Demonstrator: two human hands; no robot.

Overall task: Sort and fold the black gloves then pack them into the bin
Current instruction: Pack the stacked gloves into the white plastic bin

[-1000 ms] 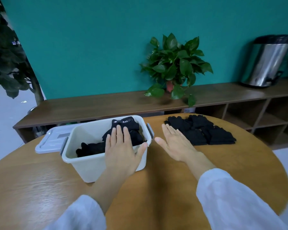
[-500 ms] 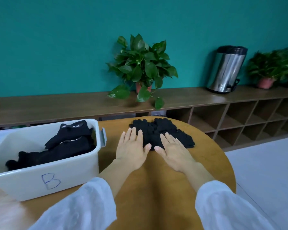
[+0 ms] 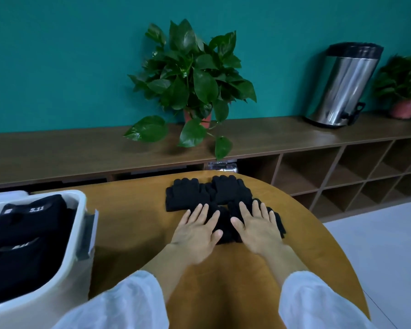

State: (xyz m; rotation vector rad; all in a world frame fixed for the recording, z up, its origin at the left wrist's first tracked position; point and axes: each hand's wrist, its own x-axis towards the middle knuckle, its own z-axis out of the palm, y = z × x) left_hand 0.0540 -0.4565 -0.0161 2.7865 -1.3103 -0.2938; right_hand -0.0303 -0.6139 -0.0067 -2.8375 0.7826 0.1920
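Black knit gloves (image 3: 214,195) piled at far edge of round wooden table (image 3: 133,224) | left hand (image 3: 196,235) and right hand (image 3: 259,230) flat on near gloves, fingers spread, gripping nothing | white plastic bin (image 3: 64,264) at left, holding folded black gloves (image 3: 22,236)

Gloves ahead, bin to the left.
The gloves (image 3: 209,193) lie on the surface (image 3: 133,224); bin (image 3: 64,276) sits left; both hands rest on the pile's near edge.
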